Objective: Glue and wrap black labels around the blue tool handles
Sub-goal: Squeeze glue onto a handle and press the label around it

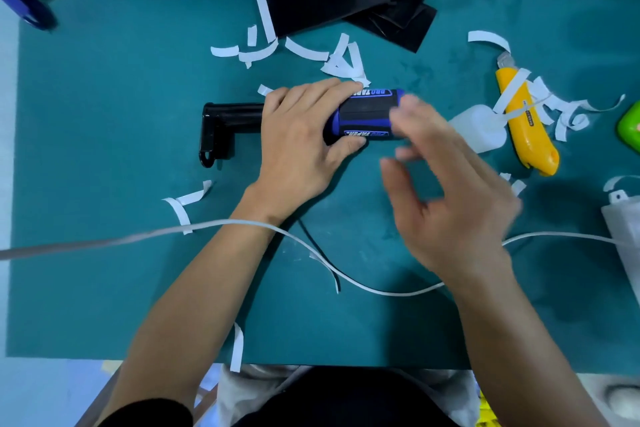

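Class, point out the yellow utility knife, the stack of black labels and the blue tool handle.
yellow utility knife [530, 139], head view, lower yellow body.
stack of black labels [346, 0], head view, middle of the pile.
blue tool handle [363, 111], head view, middle dark panel.

Teal work mat [104, 270] — pale table [41, 388] beneath

The blue tool handle [363, 114] (white lettering, a black band across its middle) lies on its side on the table [104, 149], its black bracket end [218, 128] pointing left, black labels [363, 0] heaped beyond it.
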